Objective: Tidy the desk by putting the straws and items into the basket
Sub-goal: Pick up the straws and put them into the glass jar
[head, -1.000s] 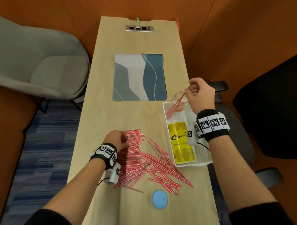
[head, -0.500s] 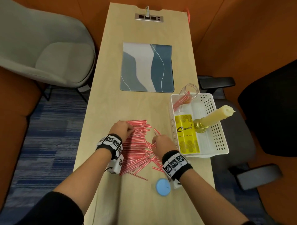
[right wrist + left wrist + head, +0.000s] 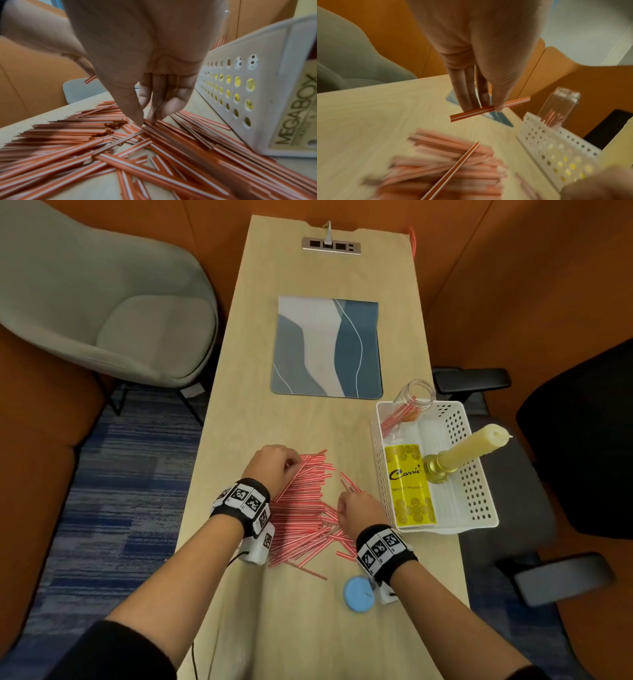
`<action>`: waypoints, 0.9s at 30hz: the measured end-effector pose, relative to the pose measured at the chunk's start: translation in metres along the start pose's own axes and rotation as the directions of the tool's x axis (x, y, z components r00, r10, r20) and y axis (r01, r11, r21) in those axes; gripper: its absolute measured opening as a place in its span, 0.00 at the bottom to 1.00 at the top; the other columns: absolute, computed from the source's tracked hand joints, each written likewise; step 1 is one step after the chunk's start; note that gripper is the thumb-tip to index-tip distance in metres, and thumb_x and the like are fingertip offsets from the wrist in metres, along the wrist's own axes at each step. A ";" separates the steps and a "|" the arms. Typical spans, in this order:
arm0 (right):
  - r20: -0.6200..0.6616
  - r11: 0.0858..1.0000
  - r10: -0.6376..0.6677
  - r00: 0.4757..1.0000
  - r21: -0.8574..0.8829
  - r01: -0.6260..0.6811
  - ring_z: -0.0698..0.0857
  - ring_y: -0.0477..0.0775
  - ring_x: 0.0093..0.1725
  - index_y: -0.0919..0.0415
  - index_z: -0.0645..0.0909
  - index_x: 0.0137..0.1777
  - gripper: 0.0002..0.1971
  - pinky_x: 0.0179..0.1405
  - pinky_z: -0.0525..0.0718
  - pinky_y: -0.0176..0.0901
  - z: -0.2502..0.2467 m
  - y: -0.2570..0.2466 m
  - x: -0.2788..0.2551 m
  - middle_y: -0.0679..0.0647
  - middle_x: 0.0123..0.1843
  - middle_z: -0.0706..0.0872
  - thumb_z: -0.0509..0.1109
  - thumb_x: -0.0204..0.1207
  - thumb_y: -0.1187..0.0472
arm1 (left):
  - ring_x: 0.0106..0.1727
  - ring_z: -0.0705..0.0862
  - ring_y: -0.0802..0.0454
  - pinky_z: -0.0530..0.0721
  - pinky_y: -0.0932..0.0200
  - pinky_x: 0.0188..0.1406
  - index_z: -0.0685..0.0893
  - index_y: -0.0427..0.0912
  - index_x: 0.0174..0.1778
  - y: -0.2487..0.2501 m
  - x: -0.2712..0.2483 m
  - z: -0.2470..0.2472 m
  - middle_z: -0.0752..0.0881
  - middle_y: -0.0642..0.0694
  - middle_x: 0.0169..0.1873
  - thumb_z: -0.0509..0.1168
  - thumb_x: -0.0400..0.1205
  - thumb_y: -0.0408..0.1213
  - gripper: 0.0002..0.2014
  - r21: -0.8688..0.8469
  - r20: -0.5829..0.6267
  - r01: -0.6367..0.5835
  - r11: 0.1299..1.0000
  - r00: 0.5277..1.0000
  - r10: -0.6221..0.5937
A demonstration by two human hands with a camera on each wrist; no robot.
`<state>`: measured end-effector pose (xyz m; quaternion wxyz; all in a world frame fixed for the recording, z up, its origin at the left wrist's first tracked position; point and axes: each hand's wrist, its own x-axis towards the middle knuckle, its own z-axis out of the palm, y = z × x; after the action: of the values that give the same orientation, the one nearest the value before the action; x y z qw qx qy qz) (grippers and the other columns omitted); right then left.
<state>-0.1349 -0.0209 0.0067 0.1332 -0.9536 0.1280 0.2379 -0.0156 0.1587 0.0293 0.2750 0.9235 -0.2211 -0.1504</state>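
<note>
A wooden table (image 3: 318, 628) carries a white basket (image 3: 478, 491) just right of the right hand's fingers (image 3: 159, 108), already holding a jar, a yellow box and a candle. A heap of red-striped straws (image 3: 305, 515) lies directly under both hands, long axes mostly running left to right. The left hand (image 3: 272, 467) pinches one straw (image 3: 489, 108) crosswise, lifted off the heap; the right hand (image 3: 359, 513), nearer the basket, has thumb and fingers closing on straws, grip uncertain.

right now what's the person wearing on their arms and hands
Both hands are bare. The left hand and right hand each have a black wristband with white square tags printed with black block-pattern markers. A small white camera unit hangs under each wrist; a thin dark cable trails from the left one. Black sleeves are pushed up the forearms.
</note>
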 end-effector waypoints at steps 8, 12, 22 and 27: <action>0.062 0.994 -0.010 0.998 0.105 0.004 0.88 0.58 0.55 0.55 0.89 0.54 0.12 0.53 0.83 0.44 -0.001 0.004 -0.005 0.55 0.54 0.89 0.67 0.77 0.66 | 0.35 0.85 0.64 0.81 0.70 0.42 0.93 0.47 0.46 0.092 0.057 -0.062 0.89 0.59 0.34 0.74 0.78 0.39 0.03 -0.270 -0.240 -0.268 0.925 0.949 0.205; 0.080 0.990 -0.029 0.996 0.141 0.018 0.88 0.56 0.55 0.56 0.90 0.51 0.08 0.55 0.85 0.43 -0.002 0.010 -0.002 0.53 0.53 0.91 0.75 0.75 0.56 | 0.37 0.87 0.61 0.82 0.73 0.42 0.92 0.44 0.45 0.133 0.087 -0.076 0.91 0.52 0.35 0.75 0.77 0.35 0.03 -0.333 -0.224 -0.317 0.888 0.942 0.252; -0.066 0.989 -0.106 0.992 0.098 0.112 0.87 0.63 0.53 0.62 0.88 0.56 0.15 0.52 0.84 0.49 -0.009 0.025 -0.001 0.61 0.54 0.86 0.61 0.86 0.55 | 0.38 0.89 0.62 0.86 0.70 0.44 0.92 0.43 0.45 0.198 0.148 -0.051 0.91 0.51 0.37 0.77 0.76 0.37 0.04 -0.411 -0.188 -0.378 0.830 0.926 0.329; -0.029 0.988 -0.154 0.988 0.018 0.154 0.86 0.64 0.55 0.63 0.86 0.59 0.14 0.51 0.83 0.51 0.001 0.019 -0.007 0.61 0.58 0.81 0.60 0.85 0.64 | 0.39 0.89 0.62 0.87 0.69 0.47 0.92 0.44 0.47 0.208 0.157 -0.028 0.91 0.52 0.37 0.77 0.76 0.36 0.05 -0.390 -0.112 -0.338 0.857 0.941 0.320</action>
<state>-0.1469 -0.0367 0.0056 0.1588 -0.9624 0.0582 0.2124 0.0620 -0.0623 0.1467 0.4858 0.7983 -0.3338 -0.1236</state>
